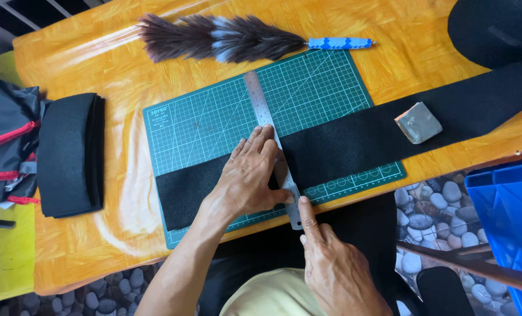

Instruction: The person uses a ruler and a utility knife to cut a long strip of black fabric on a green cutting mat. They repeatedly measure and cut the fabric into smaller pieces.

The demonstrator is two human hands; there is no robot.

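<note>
Steel ruler [271,137] lies across black fabric strip [354,140] on green cutting mat [214,117], frame centre. Left hand [252,172] presses flat, fingers spread, grasping nothing. Right hand [331,263] touches ruler's lower end with forefinger. Orange wooden table [97,58]; pebble floor [424,205] below.

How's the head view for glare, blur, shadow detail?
Head view: sharp overall, no motion blur on the left hand or right hand; soft glare on the wooden table; the black fabric strip reads nearly textureless; the steel ruler markings are too small to read.
</note>
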